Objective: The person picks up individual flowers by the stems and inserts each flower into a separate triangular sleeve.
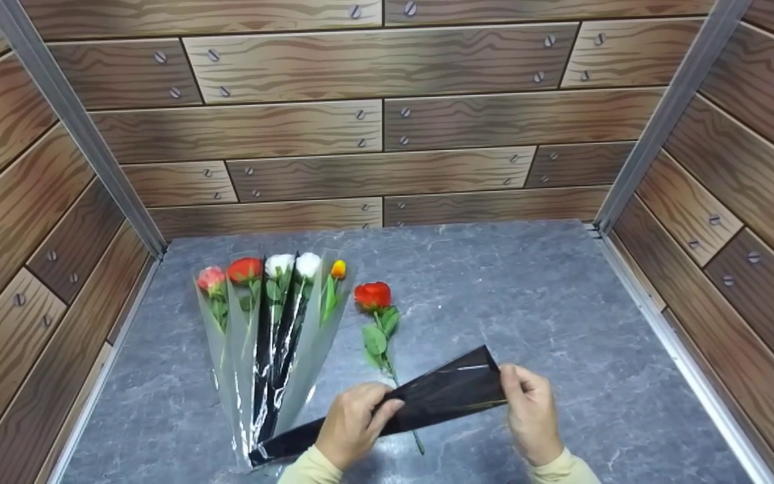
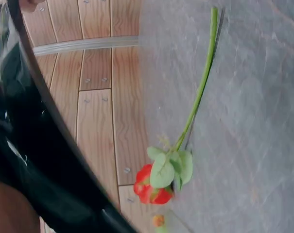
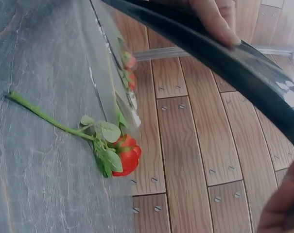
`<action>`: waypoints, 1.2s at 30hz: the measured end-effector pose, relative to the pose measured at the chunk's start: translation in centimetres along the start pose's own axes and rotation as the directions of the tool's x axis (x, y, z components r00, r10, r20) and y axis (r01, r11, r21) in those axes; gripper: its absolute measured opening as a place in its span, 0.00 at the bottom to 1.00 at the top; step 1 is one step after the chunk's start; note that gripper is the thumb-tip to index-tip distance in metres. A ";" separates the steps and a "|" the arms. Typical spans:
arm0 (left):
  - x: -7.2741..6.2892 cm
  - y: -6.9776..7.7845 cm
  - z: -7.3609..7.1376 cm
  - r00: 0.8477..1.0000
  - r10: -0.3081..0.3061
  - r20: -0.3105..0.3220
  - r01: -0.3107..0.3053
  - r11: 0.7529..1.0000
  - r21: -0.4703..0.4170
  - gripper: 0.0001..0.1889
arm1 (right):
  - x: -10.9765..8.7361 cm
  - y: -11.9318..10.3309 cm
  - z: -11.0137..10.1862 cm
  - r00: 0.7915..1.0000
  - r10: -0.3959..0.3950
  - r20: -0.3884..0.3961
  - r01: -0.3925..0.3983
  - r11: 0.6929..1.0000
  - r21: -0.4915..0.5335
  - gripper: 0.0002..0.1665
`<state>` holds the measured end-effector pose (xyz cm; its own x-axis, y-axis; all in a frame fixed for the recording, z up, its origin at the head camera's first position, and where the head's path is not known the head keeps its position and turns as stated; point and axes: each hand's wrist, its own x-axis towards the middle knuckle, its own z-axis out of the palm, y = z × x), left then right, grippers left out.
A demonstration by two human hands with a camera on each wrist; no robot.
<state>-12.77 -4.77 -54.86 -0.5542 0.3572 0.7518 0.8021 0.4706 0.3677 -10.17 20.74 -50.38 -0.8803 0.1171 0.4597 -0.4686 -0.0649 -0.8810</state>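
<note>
Both hands hold a long black flower sleeve (image 1: 451, 393) slantwise above the table, its wide end to the right. My left hand (image 1: 358, 422) grips it around the middle, thumb on top. At the upper corner of the wide end, my right hand (image 1: 531, 410) pinches the edge between thumb and fingers. Behind and partly under the sleeve lies a loose red rose (image 1: 373, 296), its green stem crossing beneath the black film. The left wrist view shows this rose (image 2: 151, 187) on the tabletop, with the sleeve (image 2: 54, 160) filling the left side.
Several wrapped flowers lie fanned at the left: a pink one (image 1: 211, 279), a red one (image 1: 244, 269), two white ones in black sleeves and an orange-yellow tulip (image 1: 338, 269). Wood-patterned walls (image 1: 380, 128) enclose the grey marbled table (image 1: 562, 289) at the back and sides.
</note>
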 end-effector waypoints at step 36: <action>-0.5 -2.1 -3.7 0.999 -0.033 0.011 0.033 0.999 -0.040 0.03 | 3.1 -0.4 -1.0 0.946 0.241 0.217 -0.211 0.966 -0.152 0.08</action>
<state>-13.39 -8.94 -54.00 -0.5829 0.3506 0.7330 0.7915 0.4492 0.4145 -12.62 22.14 -48.72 -0.9615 -0.1198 0.2471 -0.2558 0.0636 -0.9646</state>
